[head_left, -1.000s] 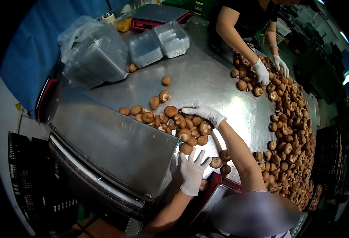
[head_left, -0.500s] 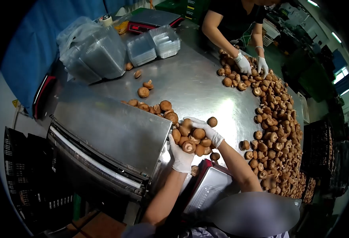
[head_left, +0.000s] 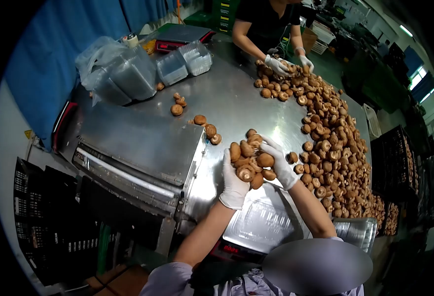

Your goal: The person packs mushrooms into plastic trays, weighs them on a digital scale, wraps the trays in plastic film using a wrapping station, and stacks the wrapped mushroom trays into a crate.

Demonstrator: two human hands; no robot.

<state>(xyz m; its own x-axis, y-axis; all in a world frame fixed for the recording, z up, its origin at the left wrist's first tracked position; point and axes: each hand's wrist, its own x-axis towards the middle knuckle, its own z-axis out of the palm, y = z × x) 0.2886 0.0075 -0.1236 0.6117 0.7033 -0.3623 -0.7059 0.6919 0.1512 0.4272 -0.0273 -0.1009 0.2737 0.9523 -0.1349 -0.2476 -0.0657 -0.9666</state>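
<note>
My left hand (head_left: pixel 234 185) and my right hand (head_left: pixel 282 166), both in white gloves, cup a cluster of brown shiitake mushrooms (head_left: pixel 245 172) between them. Some lie stem side up, others cap up. Just below the hands is a clear plastic tray (head_left: pixel 264 219), resting on a scale with a red lit display (head_left: pixel 230 249). The mushrooms are held above the tray's far edge. A few loose mushrooms (head_left: pixel 210 130) sit to the left, by the corner of a metal wrapping machine (head_left: pixel 143 143).
A large mushroom heap (head_left: pixel 333 153) covers the table's right side. Across the table, a co-worker's gloved hands (head_left: pixel 278 65) are in the heap. Stacked clear trays (head_left: pixel 133 74) and another scale (head_left: pixel 182 34) stand at the back left. More trays (head_left: pixel 355 232) lie at lower right.
Both my hands have gathered up the mushrooms and moved toward me, over the scale. The view has shifted, showing more of the tray. The co-worker's hands have moved within the heap.
</note>
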